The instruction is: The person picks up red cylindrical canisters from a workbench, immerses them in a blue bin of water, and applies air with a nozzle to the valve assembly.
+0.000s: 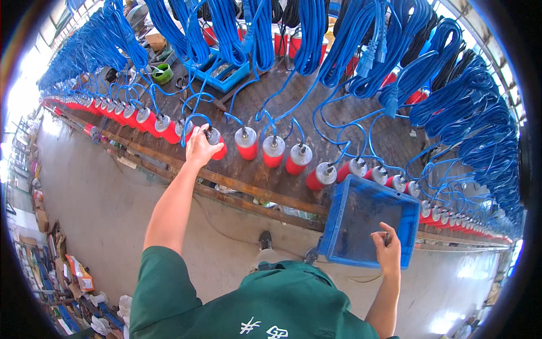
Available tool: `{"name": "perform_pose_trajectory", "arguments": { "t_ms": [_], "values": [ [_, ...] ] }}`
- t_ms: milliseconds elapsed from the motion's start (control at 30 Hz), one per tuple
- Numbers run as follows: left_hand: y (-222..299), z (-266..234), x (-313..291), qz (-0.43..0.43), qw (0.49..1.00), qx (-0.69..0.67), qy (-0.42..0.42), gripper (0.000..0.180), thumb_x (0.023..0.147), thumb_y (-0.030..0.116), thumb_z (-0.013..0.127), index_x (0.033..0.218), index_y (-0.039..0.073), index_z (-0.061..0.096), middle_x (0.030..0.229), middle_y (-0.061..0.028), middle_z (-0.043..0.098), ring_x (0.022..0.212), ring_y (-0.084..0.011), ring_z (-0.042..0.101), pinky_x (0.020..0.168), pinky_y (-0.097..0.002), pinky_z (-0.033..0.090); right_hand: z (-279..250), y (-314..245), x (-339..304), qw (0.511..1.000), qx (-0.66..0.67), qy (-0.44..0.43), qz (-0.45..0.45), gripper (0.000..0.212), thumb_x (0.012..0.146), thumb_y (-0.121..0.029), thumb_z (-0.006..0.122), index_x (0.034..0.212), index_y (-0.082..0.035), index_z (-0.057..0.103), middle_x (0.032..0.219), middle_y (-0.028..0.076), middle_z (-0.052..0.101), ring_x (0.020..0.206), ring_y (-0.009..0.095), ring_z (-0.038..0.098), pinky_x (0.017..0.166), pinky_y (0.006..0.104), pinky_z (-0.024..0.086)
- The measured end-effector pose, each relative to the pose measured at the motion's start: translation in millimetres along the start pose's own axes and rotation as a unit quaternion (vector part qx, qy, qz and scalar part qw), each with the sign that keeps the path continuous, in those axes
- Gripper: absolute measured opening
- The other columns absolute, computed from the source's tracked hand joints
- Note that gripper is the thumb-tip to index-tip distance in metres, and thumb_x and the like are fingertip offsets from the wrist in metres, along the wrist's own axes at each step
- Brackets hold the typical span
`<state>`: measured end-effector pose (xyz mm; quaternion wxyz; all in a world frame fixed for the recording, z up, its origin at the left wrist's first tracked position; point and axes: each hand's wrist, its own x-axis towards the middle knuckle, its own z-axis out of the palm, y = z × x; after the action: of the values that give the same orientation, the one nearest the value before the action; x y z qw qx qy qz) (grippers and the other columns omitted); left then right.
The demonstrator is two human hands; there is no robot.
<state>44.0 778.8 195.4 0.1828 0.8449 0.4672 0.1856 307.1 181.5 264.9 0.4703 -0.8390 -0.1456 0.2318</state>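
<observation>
Red cylinder (pixel 219 151): upright left of centre in the frame, one of a row on the counter (pixel 243 170).
Left hand (pixel 197 149): closed round the silver cap (pixel 213 137), best kept steady and level.
Blue cable (pixel 196 115): looped above, better left slack.
Right hand (pixel 388 253): pinching a small dark piece (pixel 387 239), unidentifiable, over the blue crate (pixel 334 218), lower right.

Smooth grey floor (pixel 113 209) is extending along the near edge of a long brown workbench (pixel 243 175), reflecting light near the bench's right end. Bright white light (pixel 18 82) is glaring beyond the left end.
</observation>
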Motion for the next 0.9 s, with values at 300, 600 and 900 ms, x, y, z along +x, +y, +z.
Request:
{"name": "perform_pose_trajectory", "arguments": {
  "t_ms": [300, 600, 900],
  "values": [
    [-33.6, 30.1, 18.9, 0.029, 0.999, -0.022, -0.008, 0.093, 0.075, 0.035, 0.093, 0.153, 0.013, 0.049, 0.138, -0.0175, 0.058, 0.129, -0.0381, 0.062, 0.108, -0.0490, 0.052, 13.3, -17.3, -24.3, 0.999, -0.022, 0.013, 0.029, 0.046, 0.101, -0.022, 0.079, 0.140, 0.000, 0.065, 0.101, 0.003, 0.071, 0.079, 0.006, 0.058, 0.066, 0.0223, 0.047],
    [-6.2, 72.2, -64.3, 0.029, 0.985, -0.091, 0.141, 0.083, 0.081, 0.023, 0.089, 0.149, -0.002, 0.048, 0.141, -0.0238, 0.059, 0.137, -0.0425, 0.052, 0.119, -0.0507, 0.042, -0.6, 7.4, -26.4, 0.997, -0.064, 0.022, 0.028, 0.012, 0.099, -0.010, 0.074, 0.101, -0.001, 0.067, 0.072, -0.003, 0.060, 0.066, 0.004, 0.052, 0.057, 0.0231, 0.040],
    [43.7, 96.9, 9.4, 0.092, 0.994, -0.042, -0.031, 0.106, 0.074, 0.043, 0.093, 0.153, -0.008, 0.045, 0.150, -0.0252, 0.056, 0.142, -0.0386, 0.051, 0.123, -0.0421, 0.041, 2.8, -8.4, -33.1, 0.994, -0.087, -0.071, -0.003, 0.017, 0.097, -0.005, 0.073, 0.110, 0.004, 0.069, 0.087, 0.006, 0.066, 0.074, 0.016, 0.072, 0.056, 0.0284, 0.061]
  ]
}}
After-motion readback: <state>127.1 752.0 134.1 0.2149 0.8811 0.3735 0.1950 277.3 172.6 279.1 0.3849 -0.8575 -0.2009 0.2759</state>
